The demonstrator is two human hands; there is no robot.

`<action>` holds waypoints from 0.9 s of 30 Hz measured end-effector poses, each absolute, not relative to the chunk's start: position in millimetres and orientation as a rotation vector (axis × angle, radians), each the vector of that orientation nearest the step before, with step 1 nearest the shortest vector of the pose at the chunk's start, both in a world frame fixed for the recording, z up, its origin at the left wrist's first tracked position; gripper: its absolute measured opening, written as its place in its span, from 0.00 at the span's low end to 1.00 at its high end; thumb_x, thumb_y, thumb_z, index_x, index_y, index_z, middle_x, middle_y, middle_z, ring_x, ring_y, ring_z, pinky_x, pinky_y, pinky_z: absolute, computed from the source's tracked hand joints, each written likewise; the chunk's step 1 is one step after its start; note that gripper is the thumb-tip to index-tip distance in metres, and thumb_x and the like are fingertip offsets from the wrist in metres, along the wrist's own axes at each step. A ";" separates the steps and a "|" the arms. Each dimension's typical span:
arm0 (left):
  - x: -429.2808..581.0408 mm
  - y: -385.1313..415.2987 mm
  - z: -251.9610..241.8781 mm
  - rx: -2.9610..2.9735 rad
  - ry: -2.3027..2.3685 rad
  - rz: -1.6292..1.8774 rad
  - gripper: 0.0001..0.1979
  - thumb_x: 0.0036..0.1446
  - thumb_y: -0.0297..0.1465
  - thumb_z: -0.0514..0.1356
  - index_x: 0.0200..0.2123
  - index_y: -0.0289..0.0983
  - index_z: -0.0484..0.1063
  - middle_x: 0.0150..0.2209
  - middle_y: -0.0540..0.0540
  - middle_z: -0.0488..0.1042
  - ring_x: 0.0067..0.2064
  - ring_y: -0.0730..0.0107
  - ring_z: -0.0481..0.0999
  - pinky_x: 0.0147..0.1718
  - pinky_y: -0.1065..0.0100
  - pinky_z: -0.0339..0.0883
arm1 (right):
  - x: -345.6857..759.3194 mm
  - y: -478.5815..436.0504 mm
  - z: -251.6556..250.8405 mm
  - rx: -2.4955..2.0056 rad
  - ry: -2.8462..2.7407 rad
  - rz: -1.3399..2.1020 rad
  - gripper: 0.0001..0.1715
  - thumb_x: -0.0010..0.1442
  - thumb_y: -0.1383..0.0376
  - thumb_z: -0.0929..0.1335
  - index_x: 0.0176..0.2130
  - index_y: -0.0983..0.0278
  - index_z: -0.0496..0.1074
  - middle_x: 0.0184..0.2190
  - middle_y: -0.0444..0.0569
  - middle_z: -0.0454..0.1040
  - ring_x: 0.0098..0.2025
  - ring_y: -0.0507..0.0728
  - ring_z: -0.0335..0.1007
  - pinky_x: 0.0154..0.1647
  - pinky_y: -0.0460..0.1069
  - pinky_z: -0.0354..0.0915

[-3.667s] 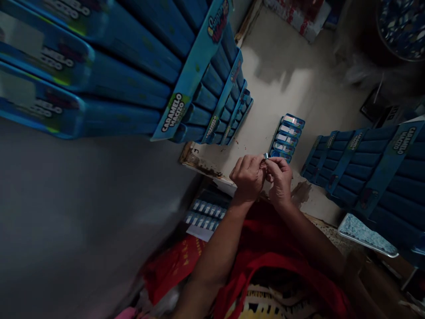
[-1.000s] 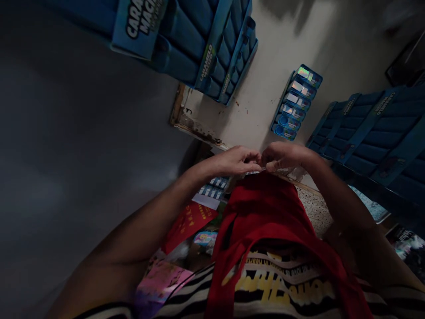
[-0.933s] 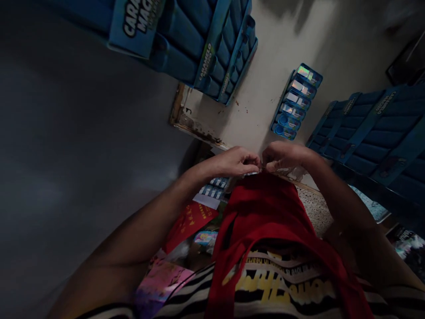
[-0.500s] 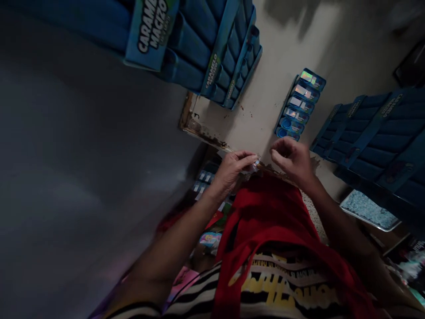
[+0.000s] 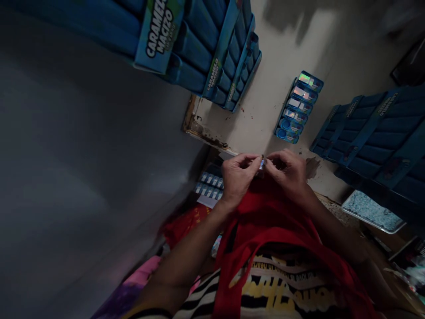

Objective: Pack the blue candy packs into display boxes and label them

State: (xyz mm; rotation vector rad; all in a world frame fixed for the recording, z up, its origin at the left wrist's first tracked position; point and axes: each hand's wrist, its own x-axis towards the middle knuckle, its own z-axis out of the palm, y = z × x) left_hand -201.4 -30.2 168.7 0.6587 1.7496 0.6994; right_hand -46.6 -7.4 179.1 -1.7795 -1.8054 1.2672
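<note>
My left hand (image 5: 239, 177) and my right hand (image 5: 288, 172) meet in front of the red apron (image 5: 279, 208), close to the table's near edge. Both hands are closed in a pinch, thumbs facing each other. Between the fingertips sits a small shiny silvery piece (image 5: 262, 165); its exact kind is too small to make out. Beyond my right hand, a row of blue packs (image 5: 297, 106) lies on the table. Several of them carry reflective labels, while the two nearest show round blue circles.
Stacked blue display boxes (image 5: 212, 57) printed "CARAMELO MACIZO" rise at upper left. More blue boxes (image 5: 375, 133) stand at right, above a clear tray (image 5: 375, 210) of pale blue bits. The worn table (image 5: 265, 79) meets a grey surface (image 5: 99, 155) at left. Labelled packs (image 5: 209, 186) sit lower down.
My right hand has moved left and down to meet my left hand, and its fingers now pinch at the shiny piece. My left hand has shifted slightly right.
</note>
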 end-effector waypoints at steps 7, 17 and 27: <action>-194.3 -34.7 168.4 1.079 1.911 0.676 0.10 0.60 0.38 0.66 0.35 0.40 0.85 0.29 0.48 0.84 0.29 0.68 0.80 0.34 0.69 0.72 | -46.9 -9.9 170.7 -1.776 -1.771 1.213 0.11 0.66 0.62 0.69 0.37 0.62 0.82 0.32 0.47 0.81 0.33 0.53 0.73 0.40 0.47 0.67; -197.4 -37.3 158.3 1.561 1.917 0.522 0.14 0.69 0.39 0.60 0.37 0.42 0.85 0.34 0.44 0.86 0.36 0.63 0.84 0.41 0.65 0.73 | -47.2 -7.4 171.5 -1.842 -1.666 1.235 0.11 0.64 0.62 0.69 0.35 0.62 0.82 0.32 0.49 0.82 0.33 0.54 0.75 0.39 0.48 0.68; -205.6 -39.7 158.3 1.822 1.835 0.413 0.15 0.72 0.38 0.58 0.44 0.43 0.86 0.35 0.44 0.86 0.37 0.63 0.83 0.42 0.64 0.71 | -53.6 -8.3 166.7 -1.897 -1.338 1.409 0.14 0.60 0.56 0.70 0.33 0.62 0.80 0.30 0.48 0.81 0.32 0.55 0.75 0.36 0.48 0.69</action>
